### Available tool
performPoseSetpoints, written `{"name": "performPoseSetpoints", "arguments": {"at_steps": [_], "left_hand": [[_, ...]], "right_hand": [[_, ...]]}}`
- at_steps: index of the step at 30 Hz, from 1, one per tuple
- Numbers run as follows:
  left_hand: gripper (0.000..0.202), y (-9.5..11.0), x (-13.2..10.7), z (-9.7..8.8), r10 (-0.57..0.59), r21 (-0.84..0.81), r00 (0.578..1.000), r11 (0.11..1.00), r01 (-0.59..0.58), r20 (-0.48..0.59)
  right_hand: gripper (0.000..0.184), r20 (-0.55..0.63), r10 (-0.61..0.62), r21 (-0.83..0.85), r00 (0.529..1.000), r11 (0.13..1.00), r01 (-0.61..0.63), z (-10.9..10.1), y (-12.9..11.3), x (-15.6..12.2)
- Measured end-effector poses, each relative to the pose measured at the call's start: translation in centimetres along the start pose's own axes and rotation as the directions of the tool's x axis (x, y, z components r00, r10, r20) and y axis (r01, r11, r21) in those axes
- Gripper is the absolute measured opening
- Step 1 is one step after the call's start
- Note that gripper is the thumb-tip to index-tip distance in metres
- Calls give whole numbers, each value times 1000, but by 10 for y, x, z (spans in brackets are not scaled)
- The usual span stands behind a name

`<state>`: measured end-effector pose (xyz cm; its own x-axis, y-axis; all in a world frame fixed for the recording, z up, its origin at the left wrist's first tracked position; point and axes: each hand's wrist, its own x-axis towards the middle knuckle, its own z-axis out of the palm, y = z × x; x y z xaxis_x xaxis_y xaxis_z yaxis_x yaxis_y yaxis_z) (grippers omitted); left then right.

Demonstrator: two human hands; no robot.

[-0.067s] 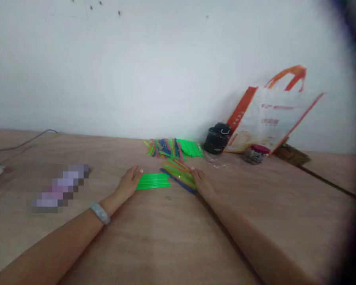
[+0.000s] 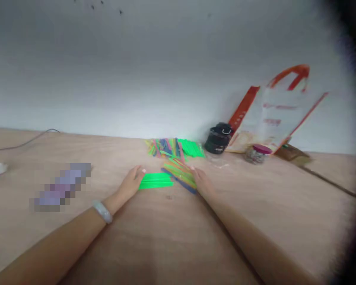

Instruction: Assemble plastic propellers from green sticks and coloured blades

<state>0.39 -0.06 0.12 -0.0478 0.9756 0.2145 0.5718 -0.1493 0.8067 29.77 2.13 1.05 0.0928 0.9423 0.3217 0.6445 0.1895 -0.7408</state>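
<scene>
Right now, the left hand [image 2: 130, 183] is resting flat on the wooden tabletop [image 2: 249, 213], fingers together, just beside a bundle of green craft sticks [image 2: 156, 181]. The right hand [image 2: 202, 181] is lying against a crossed heap of multicoloured craft sticks [image 2: 179, 175], its fingers together and touching them, not clamping.

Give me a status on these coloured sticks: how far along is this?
Looks done: a tidy row of green sticks lies beside the left hand, and another green group sits near the wall. In hand: the right hand rests against a loose mixed-colour bunch. Left: a jumbled multicoloured heap by the green group looks unsorted.
</scene>
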Motion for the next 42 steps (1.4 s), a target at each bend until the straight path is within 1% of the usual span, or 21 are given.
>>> {"name": "performPoseSetpoints", "arguments": {"at_steps": [2, 4, 5, 6, 7, 8, 9, 10, 11, 12, 13, 14, 17, 19, 24, 29, 35, 36, 37, 40, 42], "left_hand": [[49, 4, -2, 0, 32, -3, 999, 999, -32, -9], [48, 10, -6, -5, 102, 25, 993, 995, -101, -64], [46, 14, -10, -8, 186, 51, 978, 982, -182, -90], [43, 19, -16, -11, 298, 80, 950, 953, -291, -91], [40, 24, -22, -14, 427, 107, 903, 901, -420, -49], [35, 30, -30, -17, 545, 114, 838, 831, -545, 38], [31, 35, -38, -19, 626, 95, 759, 757, -646, 177], [28, 41, -47, -20, 666, 60, 669, 693, -719, 330], [27, 45, -54, -20, 671, 10, 586, 654, -757, 454], [28, 49, -61, -19, 662, -30, 521, 633, -773, 539], [31, 52, -67, -19, 647, -56, 481, 628, -776, 591], [36, 53, -71, -18, 633, -66, 466, 633, -771, 618], [48, 54, -76, -19, 593, -46, 484, 661, -749, 643], [50, 53, -76, -21, 572, -34, 493, 675, -737, 656], [50, 53, -74, -23, 556, -32, 489, 682, -731, 672], [47, 48, -71, -19, 598, -65, 488, 671, -738, 636], [37, 45, -68, -14, 613, 12, 514, 635, -772, 600], [34, 45, -66, -12, 614, 41, 530, 630, -776, 585], [31, 45, -63, -9, 613, 79, 555, 628, -774, 562], [25, 43, -50, 0, 590, 258, 689, 650, -715, 421], [25, 41, -39, 7, 572, 360, 747, 655, -664, 339]], "right_hand": [[58, -8, -23, -22, 1000, 999, 23, -2, 1, 0], [56, -72, -120, -86, 990, 990, 114, -6, -1, -5], [54, -111, -230, -149, 967, 966, 212, -8, -3, -10], [50, -89, -385, -204, 919, 910, 361, -10, -7, -17], [43, -1, -522, -214, 853, 833, 510, -13, -13, -25], [37, 108, -636, -174, 764, 745, 644, -14, -19, -35], [35, 238, -712, -118, 661, 654, 747, -15, -26, -46], [33, 316, -747, -75, 585, 595, 800, -16, -33, -56], [33, 392, -762, -34, 516, 548, 836, -16, -41, -66], [32, 445, -762, -10, 470, 521, 853, -16, -47, -73], [34, 477, -753, -2, 453, 515, 857, -15, -52, -79], [35, 488, -741, -3, 461, 526, 850, -15, -56, -83], [35, 473, -718, 5, 510, 581, 814, -13, -62, -85], [33, 463, -715, 21, 524, 600, 800, -12, -62, -83], [29, 475, -705, 41, 528, 616, 787, -10, -61, -82], [27, 473, -708, 40, 525, 612, 790, -7, -60, -80], [21, 467, -707, -10, 531, 596, 803, -3, -59, -79], [19, 453, -711, -28, 538, 592, 806, -2, -58, -78], [18, 428, -712, -61, 557, 592, 803, -2, -57, -75], [18, 302, -687, -235, 661, 619, 750, 0, -49, -63], [20, 239, -654, -351, 718, 631, 692, 2, -42, -53]]}}
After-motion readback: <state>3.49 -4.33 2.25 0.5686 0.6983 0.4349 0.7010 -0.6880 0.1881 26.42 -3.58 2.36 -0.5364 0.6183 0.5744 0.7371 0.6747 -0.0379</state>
